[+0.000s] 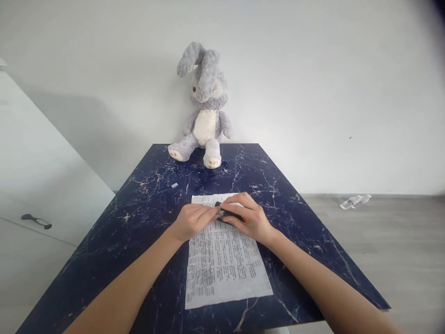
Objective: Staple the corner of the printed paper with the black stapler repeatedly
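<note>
Paper [225, 260] lies on the desk [163, 292] toward its near edge; over it the right hand [254, 220] grips a stapler-like tool [232, 214], left hand [193, 221] touching, hold unclear. Adjustment seems underway, calling for steadiness.

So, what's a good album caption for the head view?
Right hand holds a black tool, left hand at its end, over a printed sheet; plush rabbit sits beyond.

Apparently a home interior, as I face it, a plush rabbit [206, 126] seated on the marble-patterned table [278, 211], a plain pale wall [313, 93] behind, a white cabinet [34, 153] with dark handle [28, 217], grey wood-look floor [389, 250].
</note>
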`<state>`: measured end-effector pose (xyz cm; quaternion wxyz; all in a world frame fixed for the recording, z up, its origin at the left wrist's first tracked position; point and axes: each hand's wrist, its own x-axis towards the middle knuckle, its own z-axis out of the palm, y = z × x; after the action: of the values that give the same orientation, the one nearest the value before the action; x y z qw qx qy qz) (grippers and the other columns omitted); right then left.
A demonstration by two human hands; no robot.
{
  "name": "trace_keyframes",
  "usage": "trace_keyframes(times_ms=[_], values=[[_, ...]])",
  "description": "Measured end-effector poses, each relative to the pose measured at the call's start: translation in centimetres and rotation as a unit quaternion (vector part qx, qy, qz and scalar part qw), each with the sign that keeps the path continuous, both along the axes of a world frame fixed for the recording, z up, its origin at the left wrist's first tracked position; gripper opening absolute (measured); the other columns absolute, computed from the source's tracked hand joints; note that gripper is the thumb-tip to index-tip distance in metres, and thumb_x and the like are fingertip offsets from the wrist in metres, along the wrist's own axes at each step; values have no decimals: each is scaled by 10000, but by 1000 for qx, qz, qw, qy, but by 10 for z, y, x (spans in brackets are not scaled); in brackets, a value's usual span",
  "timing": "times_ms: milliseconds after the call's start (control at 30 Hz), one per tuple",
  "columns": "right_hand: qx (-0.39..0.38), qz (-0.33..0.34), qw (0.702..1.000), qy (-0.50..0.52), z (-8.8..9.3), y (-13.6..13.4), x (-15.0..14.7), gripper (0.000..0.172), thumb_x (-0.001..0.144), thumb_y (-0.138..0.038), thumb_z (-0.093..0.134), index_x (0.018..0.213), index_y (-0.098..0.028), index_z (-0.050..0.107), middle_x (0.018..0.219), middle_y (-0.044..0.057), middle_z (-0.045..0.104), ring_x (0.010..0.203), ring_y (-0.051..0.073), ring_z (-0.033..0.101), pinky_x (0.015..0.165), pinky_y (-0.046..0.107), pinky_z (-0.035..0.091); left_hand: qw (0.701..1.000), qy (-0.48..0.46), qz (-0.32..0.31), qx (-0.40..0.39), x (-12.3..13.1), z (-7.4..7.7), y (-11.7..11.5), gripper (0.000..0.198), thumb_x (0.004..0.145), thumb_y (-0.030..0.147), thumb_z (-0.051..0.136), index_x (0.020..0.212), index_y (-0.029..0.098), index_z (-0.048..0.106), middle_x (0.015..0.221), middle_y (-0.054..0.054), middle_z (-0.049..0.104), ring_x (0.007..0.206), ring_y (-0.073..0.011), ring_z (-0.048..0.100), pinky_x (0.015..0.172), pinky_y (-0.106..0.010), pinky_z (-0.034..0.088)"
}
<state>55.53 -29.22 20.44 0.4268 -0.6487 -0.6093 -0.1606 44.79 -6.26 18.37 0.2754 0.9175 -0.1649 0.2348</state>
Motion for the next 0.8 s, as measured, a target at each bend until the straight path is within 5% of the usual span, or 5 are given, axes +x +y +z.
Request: trace_keyframes(times_ms=[167,333,500,600,800], values=[[11,66,997,35,-7,6,-6,245,979,-202,658,1202,-271,733,1046,68,753,939,227,697,835,440,602,999,8,-35,26,-1,5,-3,253,1001,380,571,1046,236,774,992,-90,803,892,-259,779,816,-433,650],[21,49,993,106,2,5,-10,141,965,-282,678,1050,-258,788,945,70,774,864,236,705,795,449,604,999,4,-31,41,-2,3,-4,275,986,408,593,1126,240,761,1034,-81,800,921,-256,770,825,-417,634],[28,-219,952,210,8,-22,38,231,921,-418,682,935,-215,790,911,86,775,776,236,680,744,398,567,982,-57,178,-37,9,-4,14,266,1007,372,520,1028,237,749,923,-84,770,871,-246,732,882,-393,573],[-49,-342,903,256,-7,-49,86,253,824,-422,709,812,-180,782,796,86,765,683,229,659,671,355,527,949,-63,307,-30,18,-7,41,300,996,266,455,1156,209,702,1168,-150,713,1148,-322,643,1046,-484,480],[-140,-363,870,303,-39,-73,132,241,731,-417,714,773,-191,787,743,70,768,725,249,714,676,333,526,903,47,425,44,25,-29,86,446,922,177,454,1329,130,630,1401,-257,592,1311,-429,519,1072,-637,398]])
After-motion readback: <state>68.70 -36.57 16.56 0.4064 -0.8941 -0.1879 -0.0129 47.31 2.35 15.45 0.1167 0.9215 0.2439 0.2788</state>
